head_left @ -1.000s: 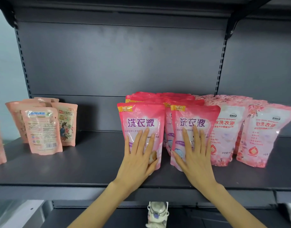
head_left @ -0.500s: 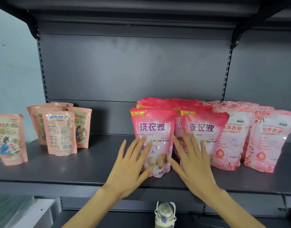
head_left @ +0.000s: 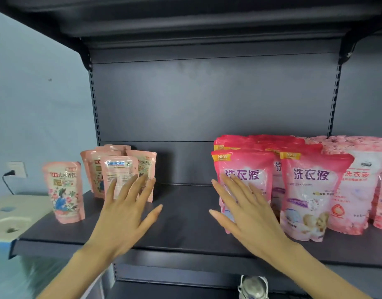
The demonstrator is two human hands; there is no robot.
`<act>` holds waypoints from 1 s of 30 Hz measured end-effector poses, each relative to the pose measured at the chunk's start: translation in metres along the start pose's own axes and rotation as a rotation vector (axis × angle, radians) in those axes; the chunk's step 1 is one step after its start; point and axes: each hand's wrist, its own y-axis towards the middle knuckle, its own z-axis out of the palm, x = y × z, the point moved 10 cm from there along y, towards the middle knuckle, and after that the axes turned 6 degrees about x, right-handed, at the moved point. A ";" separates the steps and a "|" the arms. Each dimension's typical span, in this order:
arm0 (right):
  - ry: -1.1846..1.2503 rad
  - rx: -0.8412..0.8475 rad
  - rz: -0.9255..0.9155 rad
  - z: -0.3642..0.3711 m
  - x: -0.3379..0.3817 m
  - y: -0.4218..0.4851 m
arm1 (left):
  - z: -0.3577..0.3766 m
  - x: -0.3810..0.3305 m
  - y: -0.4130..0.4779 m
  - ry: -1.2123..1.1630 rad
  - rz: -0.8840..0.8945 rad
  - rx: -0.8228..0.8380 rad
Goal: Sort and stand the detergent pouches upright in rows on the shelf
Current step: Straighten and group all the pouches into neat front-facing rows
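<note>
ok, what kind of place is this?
Likely a shop, or a mock-up of one: a dark metal shelf on slotted uprights, rows of pink detergent pouches, smaller peach pouches at left.

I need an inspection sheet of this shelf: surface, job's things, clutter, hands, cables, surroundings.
Surface: dark shelf, level.
Job's things: small peach pouches upright at left, one lone pouch apart nearer the edge; bright pink pouches in rows at right; pale pink pouches beside them.
Clutter: nothing seen.
Hands: left hand open before the peach pouches; right hand open before the leftmost bright pink pouch; contact unclear.
Cables: black cable plugged in a wall socket, far left.
Surroundings: white block at left; bottle top below the shelf.
</note>
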 end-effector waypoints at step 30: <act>0.275 0.130 -0.037 0.088 0.104 0.221 | 0.018 0.173 0.109 0.053 0.063 0.099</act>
